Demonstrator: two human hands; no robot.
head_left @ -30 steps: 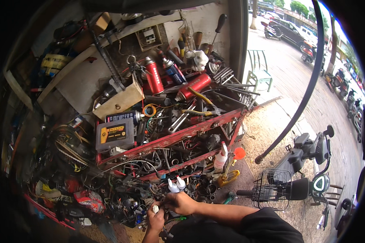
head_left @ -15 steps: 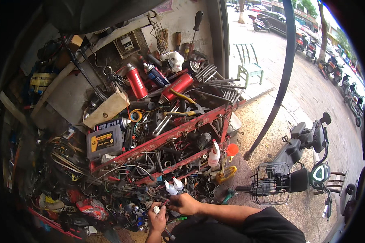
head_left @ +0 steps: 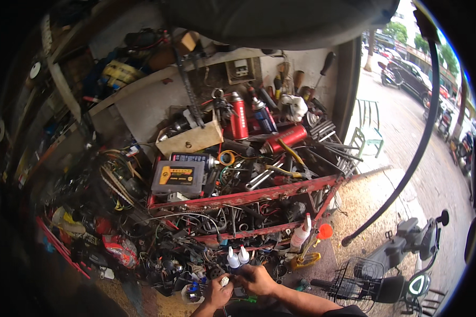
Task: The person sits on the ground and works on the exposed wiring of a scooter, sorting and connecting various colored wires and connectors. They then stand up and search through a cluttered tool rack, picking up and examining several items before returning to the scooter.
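Note:
Low in the picture, my left hand (head_left: 216, 294) is closed around a small white plastic piece (head_left: 225, 281) that looks like a wire connector. A thin cable hangs just below that hand. Close beside it on the right, my right hand (head_left: 258, 280) has its fingers pinched together, their tips turned toward the white piece; whatever lies between them is too small to make out. Just beyond the hands stand two white squeeze bottles (head_left: 233, 259) with pointed nozzles. Loose small parts in a tub (head_left: 192, 294) lie left of my left hand.
A red metal tool rack (head_left: 248, 199) crosses the middle, heaped with pliers, wrenches and red spray cans (head_left: 239, 117). A grey plastic case (head_left: 178, 178) sits on its left end. At right are an orange funnel (head_left: 325, 231), a hanging black hose (head_left: 402, 190) and a parked scooter (head_left: 402, 264) with basket.
The view has swung left, so the rack and scooter appear further right and lower. Both hands stay together at the white piece, now lower in the picture.

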